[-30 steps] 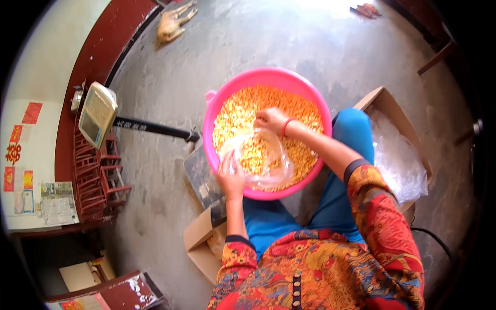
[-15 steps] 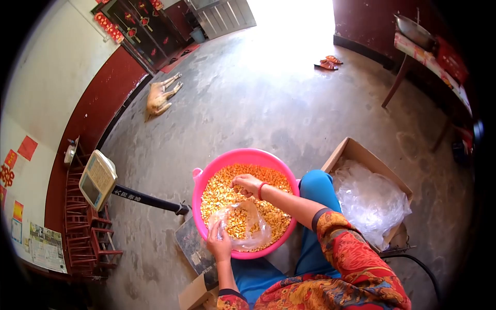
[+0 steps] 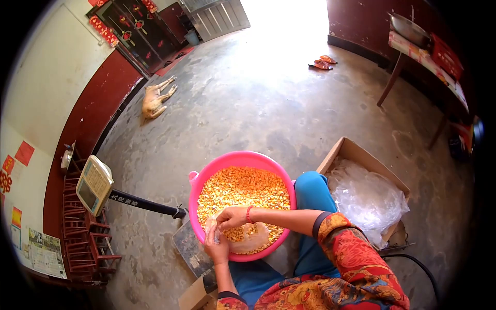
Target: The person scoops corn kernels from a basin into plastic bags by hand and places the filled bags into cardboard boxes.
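A pink basin (image 3: pixel 242 156) between my knees holds loose yellow corn kernels (image 3: pixel 248 181). Over the basin's near left part lies a clear plastic bag (image 3: pixel 254 239) with kernels in or under it. My left hand (image 3: pixel 217 247) grips the bag's edge at the basin's left rim, fingers closed on the plastic. Touching the same edge from above is my right hand (image 3: pixel 232 218), its fingers pinched together at the bag's mouth beside my left fingertips. A red bracelet circles my right wrist.
A cardboard box (image 3: pixel 330 155) with clear plastic bags (image 3: pixel 367 199) stands to the right. At left is a scale display (image 3: pixel 94 186) on a black pole, its platform (image 3: pixel 192 249) beside the basin. A dog (image 3: pixel 155 101) lies farther off; a table (image 3: pixel 413 51) stands at upper right.
The view has tilted up, showing more of the room. My right hand has moved from above the kernels down and left to the bag's edge, beside my left hand.
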Motion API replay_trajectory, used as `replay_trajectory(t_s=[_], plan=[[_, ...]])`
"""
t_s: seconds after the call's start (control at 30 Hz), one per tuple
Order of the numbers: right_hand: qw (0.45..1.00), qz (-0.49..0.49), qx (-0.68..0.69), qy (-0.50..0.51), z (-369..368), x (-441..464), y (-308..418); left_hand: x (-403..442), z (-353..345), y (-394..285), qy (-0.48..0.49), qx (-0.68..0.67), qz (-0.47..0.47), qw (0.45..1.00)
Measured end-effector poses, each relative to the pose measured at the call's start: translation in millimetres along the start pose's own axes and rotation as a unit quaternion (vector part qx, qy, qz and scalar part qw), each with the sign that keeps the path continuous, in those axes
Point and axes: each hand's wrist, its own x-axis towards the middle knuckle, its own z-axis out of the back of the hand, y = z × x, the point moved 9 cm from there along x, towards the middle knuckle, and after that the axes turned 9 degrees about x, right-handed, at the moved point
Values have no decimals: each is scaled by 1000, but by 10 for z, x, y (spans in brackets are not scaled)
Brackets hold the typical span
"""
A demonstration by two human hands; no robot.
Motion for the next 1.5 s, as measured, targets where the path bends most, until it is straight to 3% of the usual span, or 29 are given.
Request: replay_trajectory(t_s=[0.1, 0.17, 0.23, 0.3, 0.43, 0.53, 0.6, 0.63, 0.7, 0.87, 0.93, 1.07, 1.23, 1.37, 1.5], plan=[[999, 34, -21, -11, 139, -59, 248, 21, 42, -79, 9, -25, 13, 1000], [994, 60, -17, -85, 405, -68, 284, 24, 28, -76, 19, -44, 29, 998], [984, 23, -20, -174, 757, -146, 322, 23, 40, -86, 5, -30, 5, 1000], [964, 19, 66, -257, 1110, -228, 262, 20, 36, -77, 3, -31, 3, 1000], [898, -2, -189, -397, 1623, -499, 289, 39, 94, -175, 1, -34, 1, 999], [891, -72, -260, -366, 1709, -525, -28, 29, 63, -128, 2, -33, -10, 999], [826, -82, -414, -374, 1651, -553, -32, 28, 57, -126, 3, -32, -9, 999], [826, -81, -414, -373, 1630, -544, -12, 27, 61, -121, 5, -31, -8, 999], [816, -190, -458, -296, 1540, -486, -112, 30, 59, -123, 10, -37, -2, 999], [845, -148, -437, -270, 1304, -383, -214, 20, 31, -94, 14, -44, -11, 999], [872, -46, -414, -256, 1109, -319, -221, 23, 32, -100, 14, -43, -8, 999], [885, 36, -426, -184, 898, -220, -293, 22, 18, -90, 13, -35, -8, 999], [903, 1, -409, -129, 852, -264, -275, 35, 26, -111, 32, -32, 12, 999], [882, -86, -442, -141, 905, -388, -225, 29, 18, -92, 25, -33, 0, 999], [890, -87, -416, -166, 994, -434, -200, 22, 7, -58, 23, -34, -2, 999]])
